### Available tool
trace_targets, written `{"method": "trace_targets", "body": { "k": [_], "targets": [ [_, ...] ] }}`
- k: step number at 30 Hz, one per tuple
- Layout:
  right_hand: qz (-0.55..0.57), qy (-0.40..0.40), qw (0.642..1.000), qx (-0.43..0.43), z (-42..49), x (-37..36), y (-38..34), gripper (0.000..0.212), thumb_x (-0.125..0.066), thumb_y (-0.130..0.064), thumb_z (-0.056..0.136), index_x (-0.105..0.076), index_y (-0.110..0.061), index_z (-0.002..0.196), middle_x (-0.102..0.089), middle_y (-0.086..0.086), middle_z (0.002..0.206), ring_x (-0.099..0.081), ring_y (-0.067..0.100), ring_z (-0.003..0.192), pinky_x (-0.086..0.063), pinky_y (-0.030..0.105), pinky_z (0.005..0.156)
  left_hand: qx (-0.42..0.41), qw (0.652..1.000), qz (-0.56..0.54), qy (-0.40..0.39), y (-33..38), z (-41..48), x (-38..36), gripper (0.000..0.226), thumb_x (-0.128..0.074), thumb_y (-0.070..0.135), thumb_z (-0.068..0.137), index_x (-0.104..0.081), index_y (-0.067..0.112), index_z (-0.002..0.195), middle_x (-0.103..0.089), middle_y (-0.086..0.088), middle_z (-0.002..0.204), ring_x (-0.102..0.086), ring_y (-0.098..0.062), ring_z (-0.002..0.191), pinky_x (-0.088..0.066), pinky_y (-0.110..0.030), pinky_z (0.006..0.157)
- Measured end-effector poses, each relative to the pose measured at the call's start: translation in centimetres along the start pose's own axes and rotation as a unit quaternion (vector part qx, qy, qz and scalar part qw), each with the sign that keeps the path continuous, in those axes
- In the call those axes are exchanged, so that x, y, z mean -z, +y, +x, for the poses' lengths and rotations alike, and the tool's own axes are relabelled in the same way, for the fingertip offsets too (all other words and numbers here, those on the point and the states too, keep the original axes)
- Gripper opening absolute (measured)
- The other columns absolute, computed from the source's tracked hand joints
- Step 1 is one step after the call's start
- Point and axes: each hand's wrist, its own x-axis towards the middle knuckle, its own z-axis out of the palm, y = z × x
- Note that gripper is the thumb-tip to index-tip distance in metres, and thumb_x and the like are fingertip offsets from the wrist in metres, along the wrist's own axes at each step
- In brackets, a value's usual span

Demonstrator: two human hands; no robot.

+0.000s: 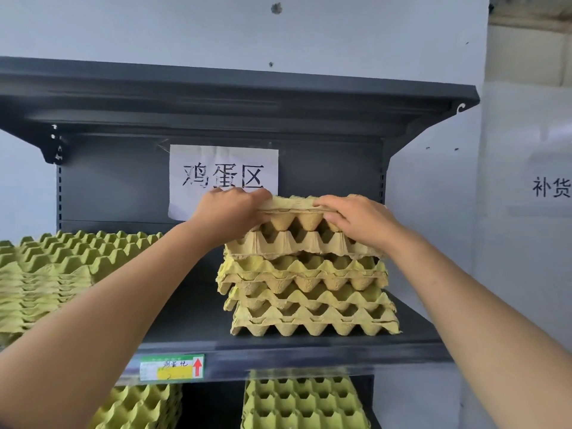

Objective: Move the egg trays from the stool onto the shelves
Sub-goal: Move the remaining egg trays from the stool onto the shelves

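The tray (298,219), tan moulded pulp with a row of rounded cups along its near side, sits mid-frame on top of a stack (309,292) of similar trays (some yellower, with ragged, unevenly aligned edges). The left hand (230,212) grips its left edge, fingers curled over the rim. The right hand (356,218) grips its right end, thumb under, fingers on top. The stack stands on a dark shelf (278,343). A paper sign (223,168) is partly hidden behind the left hand. A greener pile (46,274) lies at left, a label (171,366) is on the shelf's front edge, and more trays (303,400) lie below.
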Motion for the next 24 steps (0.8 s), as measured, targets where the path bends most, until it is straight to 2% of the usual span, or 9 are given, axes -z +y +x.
{"method": "trace_targets", "body": {
  "k": [5, 8, 10, 13, 15, 18, 20, 22, 24],
  "targets": [
    [-0.011, -0.001, 1.0, 0.023, 0.4, 0.4, 0.6, 0.037, -0.043, -0.027, 0.1, -0.045, -0.037, 0.135, -0.063, 0.001, 0.12, -0.058, 0.023, 0.107, -0.052, 0.042, 0.084, 0.018, 0.999, 0.033, 0.017, 0.2, 0.3, -0.2, 0.033, -0.038, 0.041, 0.097, -0.042, 0.022, 0.124, -0.065, -0.003, 0.091, -0.061, -0.025, 0.086, -0.039, -0.034, 0.088],
    [-0.01, 0.02, 1.0, 0.022, 0.3, 0.5, 0.9, 0.036, -0.046, -0.028, 0.098, -0.048, -0.037, 0.133, -0.062, 0.0, 0.119, -0.056, 0.022, 0.108, -0.05, 0.04, 0.086, 0.046, 0.999, 0.016, 0.017, 0.8, 0.6, -0.1, 0.029, -0.043, 0.037, 0.097, -0.045, 0.022, 0.122, -0.066, -0.004, 0.088, -0.062, -0.027, 0.082, -0.04, -0.031, 0.074],
    [-0.046, 0.031, 0.998, 0.03, 0.4, 0.8, 0.8, 0.039, -0.05, -0.032, 0.096, -0.047, -0.038, 0.134, -0.053, -0.004, 0.125, -0.047, 0.021, 0.114, -0.043, 0.04, 0.092, 0.067, 0.998, -0.005, 0.013, 1.2, 0.7, 0.1, 0.028, -0.046, 0.034, 0.096, -0.047, 0.022, 0.121, -0.065, -0.006, 0.089, -0.062, -0.028, 0.081, -0.044, -0.03, 0.066],
    [-0.093, 0.048, 0.993, 0.05, 0.9, 1.1, -1.2, 0.054, -0.061, -0.041, 0.088, -0.039, -0.037, 0.138, -0.044, -0.003, 0.128, -0.043, 0.022, 0.116, -0.038, 0.042, 0.095, 0.07, 0.995, 0.04, 0.051, 2.1, 0.9, 0.6, 0.029, -0.045, 0.032, 0.096, -0.048, 0.02, 0.123, -0.062, -0.009, 0.094, -0.06, -0.03, 0.086, -0.037, -0.029, 0.065],
    [-0.122, 0.092, 0.986, 0.066, 1.0, 0.8, -2.4, 0.047, -0.062, -0.038, 0.087, -0.045, -0.032, 0.131, -0.052, -0.004, 0.121, -0.049, 0.023, 0.112, -0.037, 0.039, 0.091, 0.067, 0.992, 0.064, 0.081, 3.1, 0.9, 1.0, 0.031, -0.046, 0.032, 0.096, -0.049, 0.019, 0.125, -0.062, -0.01, 0.099, -0.058, -0.031, 0.092, -0.03, -0.029, 0.068],
    [-0.113, 0.18, 0.974, 0.073, 0.8, 1.2, -2.2, 0.024, -0.057, -0.019, 0.09, -0.056, -0.025, 0.114, -0.063, -0.003, 0.101, -0.057, 0.025, 0.099, -0.036, 0.034, 0.075, 0.047, 0.993, -0.008, 0.11, 4.3, 0.8, 2.3, 0.036, -0.049, 0.034, 0.094, -0.049, 0.02, 0.127, -0.062, -0.01, 0.1, -0.058, -0.03, 0.094, -0.036, -0.031, 0.069],
    [-0.084, 0.211, 0.97, 0.085, 0.7, 1.6, -1.2, 0.02, -0.056, -0.01, 0.087, -0.06, -0.021, 0.103, -0.065, -0.001, 0.09, -0.058, 0.027, 0.088, -0.034, 0.031, 0.066, -0.017, 0.988, -0.089, 0.128, 4.7, 0.5, 3.2, 0.039, -0.051, 0.042, 0.091, -0.053, 0.02, 0.124, -0.063, -0.006, 0.095, -0.057, -0.025, 0.088, -0.038, -0.03, 0.068],
    [-0.048, 0.225, 0.968, 0.101, 0.3, 1.4, 0.2, 0.018, -0.059, -0.002, 0.082, -0.063, -0.016, 0.093, -0.065, 0.002, 0.083, -0.058, 0.027, 0.081, -0.038, 0.031, 0.064, -0.069, 0.976, -0.144, 0.151, 4.6, 0.1, 3.7, 0.046, -0.041, 0.049, 0.09, -0.059, 0.016, 0.116, -0.064, -0.002, 0.09, -0.054, -0.018, 0.083, -0.035, -0.029, 0.072],
    [0.001, 0.248, 0.963, 0.107, -0.5, 0.9, 1.5, 0.019, -0.062, 0.006, 0.078, -0.065, -0.01, 0.087, -0.065, 0.005, 0.08, -0.059, 0.028, 0.079, -0.043, 0.034, 0.069, -0.051, 0.963, -0.207, 0.162, 3.8, -0.3, 3.3, 0.051, -0.03, 0.045, 0.093, -0.061, 0.011, 0.115, -0.066, -0.004, 0.097, -0.055, -0.02, 0.09, -0.036, -0.031, 0.078]
  ]
}}
